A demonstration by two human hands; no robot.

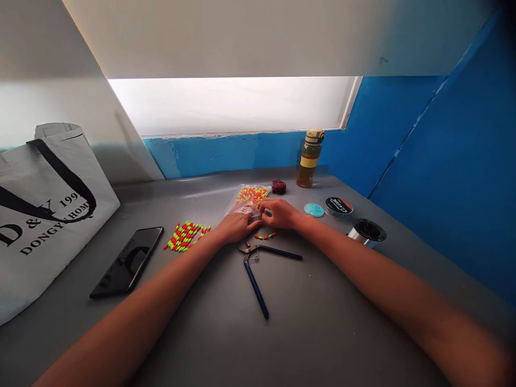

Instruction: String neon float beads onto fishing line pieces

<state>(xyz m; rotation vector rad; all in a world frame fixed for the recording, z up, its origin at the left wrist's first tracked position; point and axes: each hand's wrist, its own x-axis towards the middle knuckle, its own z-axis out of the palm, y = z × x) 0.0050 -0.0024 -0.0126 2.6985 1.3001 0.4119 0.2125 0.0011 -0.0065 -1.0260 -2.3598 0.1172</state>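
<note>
A clear plastic bag (253,193) of red and yellow-green beads lies at the back middle of the table. My left hand (237,227) is at the bag's near end, its fingers closed around the loose plastic and its thumb pointing right. Close beside it, my right hand (280,213) has curled fingers pinched together at the bag's right edge; what is between the fingertips is hidden. Just below both hands lies a short row of beads (265,236). Blue-handled pliers (253,251) rest spread apart nearer to me.
Left of my hands lie strung beads (185,236), a black phone (128,262) and a white bag (48,209). Behind is a dark red thread ball (278,186). On the right are a bottle (309,161), a blue disc (314,209), a line spool (338,206) and another spool (367,230).
</note>
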